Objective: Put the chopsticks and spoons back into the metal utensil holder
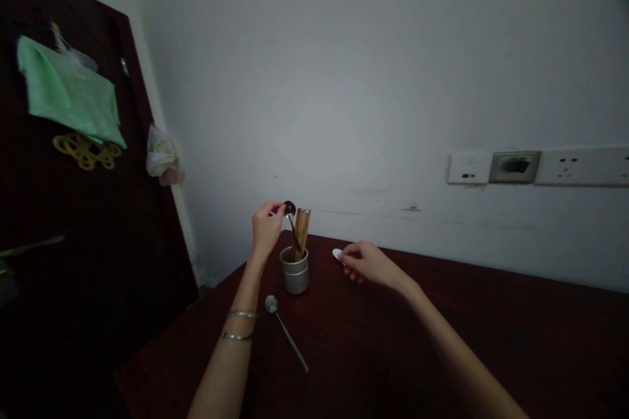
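Observation:
My left hand (268,228) pinches a metal spoon (289,209) by its bowl, with the handle slanting down into a grey metal utensil holder (295,275). Several wooden chopsticks (303,229) stand upright in the same holder, beside the spoon's handle. To the right of the holder, my right hand (362,260) is closed on a small white spoon (337,253); only its pale rounded end shows past my fingers. A long-handled metal spoon (289,338) lies on the dark table between my left forearm and the middle of the tabletop.
The dark red wooden table (393,353) meets a pale wall (344,111). Sockets and switches (515,167) line the wall at right. At left is a dark door (98,229) with a green cloth (69,88) hanging on it. A plastic bag (162,154) hangs by the frame.

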Action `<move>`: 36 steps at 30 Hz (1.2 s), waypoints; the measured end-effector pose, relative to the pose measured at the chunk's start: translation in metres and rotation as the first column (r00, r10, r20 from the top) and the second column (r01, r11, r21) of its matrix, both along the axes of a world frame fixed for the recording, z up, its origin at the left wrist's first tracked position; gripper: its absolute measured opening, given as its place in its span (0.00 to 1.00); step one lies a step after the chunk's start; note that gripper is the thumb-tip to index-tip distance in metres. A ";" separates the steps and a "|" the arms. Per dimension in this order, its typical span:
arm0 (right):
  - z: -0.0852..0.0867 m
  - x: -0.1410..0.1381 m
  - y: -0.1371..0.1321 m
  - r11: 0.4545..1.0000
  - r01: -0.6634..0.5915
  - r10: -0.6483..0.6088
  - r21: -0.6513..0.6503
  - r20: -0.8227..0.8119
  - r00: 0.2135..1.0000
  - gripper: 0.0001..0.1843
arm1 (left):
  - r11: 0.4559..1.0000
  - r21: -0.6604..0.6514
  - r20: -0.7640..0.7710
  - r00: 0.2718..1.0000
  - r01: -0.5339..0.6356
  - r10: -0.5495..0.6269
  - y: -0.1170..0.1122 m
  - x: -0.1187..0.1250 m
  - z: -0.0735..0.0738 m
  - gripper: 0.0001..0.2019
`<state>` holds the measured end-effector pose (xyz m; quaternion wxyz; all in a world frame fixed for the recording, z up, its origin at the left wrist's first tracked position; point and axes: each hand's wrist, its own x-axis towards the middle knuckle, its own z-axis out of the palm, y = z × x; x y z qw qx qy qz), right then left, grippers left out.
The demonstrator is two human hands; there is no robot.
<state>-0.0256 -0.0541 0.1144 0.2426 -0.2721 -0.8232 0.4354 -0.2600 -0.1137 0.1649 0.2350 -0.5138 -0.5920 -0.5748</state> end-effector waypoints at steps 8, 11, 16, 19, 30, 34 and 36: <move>-0.003 -0.024 -0.017 0.982 -0.023 -0.028 -0.189 -0.262 0.965 0.22 | 0.937 -0.151 0.080 0.948 0.316 -0.307 -0.006 0.046 0.013 0.09; -0.012 -0.033 -0.016 0.981 -0.024 -0.039 -0.194 -0.315 0.948 0.19 | 0.879 -0.215 0.142 0.904 0.425 -0.403 0.012 0.052 -0.004 0.09; -0.033 -0.044 -0.011 0.967 0.000 -0.086 -0.255 -0.326 0.942 0.15 | 0.843 -0.282 0.159 0.889 0.458 -0.430 0.030 0.047 -0.023 0.07; -0.047 -0.046 -0.004 0.938 0.022 -0.120 -0.345 -0.267 0.956 0.12 | 0.888 -0.285 0.126 0.932 0.361 -0.339 0.031 0.035 -0.024 0.08; -0.091 -0.090 0.024 0.923 0.236 -0.213 -0.303 0.107 0.971 0.06 | 0.928 -0.365 0.265 0.964 0.072 0.030 0.046 -0.041 -0.060 0.07; -0.099 -0.105 0.020 0.933 0.261 -0.233 -0.248 0.136 0.963 0.06 | 0.918 -0.360 0.408 0.913 0.164 -0.003 0.053 -0.044 -0.072 0.07; -0.103 -0.107 0.021 0.940 0.266 -0.237 -0.213 0.153 0.959 0.06 | 0.912 -0.314 0.492 0.867 0.265 -0.083 0.054 -0.042 -0.076 0.07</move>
